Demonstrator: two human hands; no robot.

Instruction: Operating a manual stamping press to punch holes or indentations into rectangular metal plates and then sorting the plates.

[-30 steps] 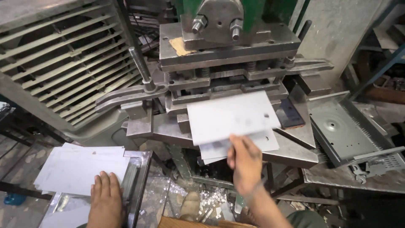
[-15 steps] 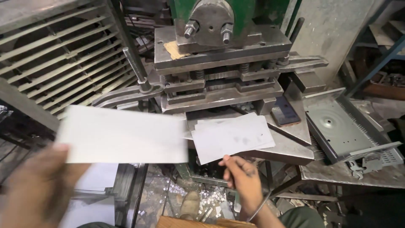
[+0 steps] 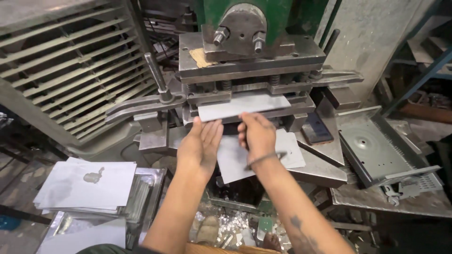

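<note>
A flat grey metal sheet (image 3: pixel 245 106) lies partly inside the die of the press (image 3: pixel 249 70), tilted slightly up to the right. My left hand (image 3: pixel 200 146) has its fingers stretched out flat against the sheet's near left edge. Beside it, my right hand (image 3: pixel 256 136) pinches the same near edge; a thin bangle sits on that wrist. A second grey sheet (image 3: pixel 289 155) rests on the press table just under my right hand.
A stack of grey sheets (image 3: pixel 89 183) lies at the lower left. A bent metal chassis tray (image 3: pixel 376 146) sits to the right. A steel lever (image 3: pixel 155 70) rises left of the die. Metal scraps (image 3: pixel 226 226) litter the floor below.
My left hand lifted a sheet off the left stack and carried it right to the die. My right hand left the lower sheet and took the new sheet's edge.
</note>
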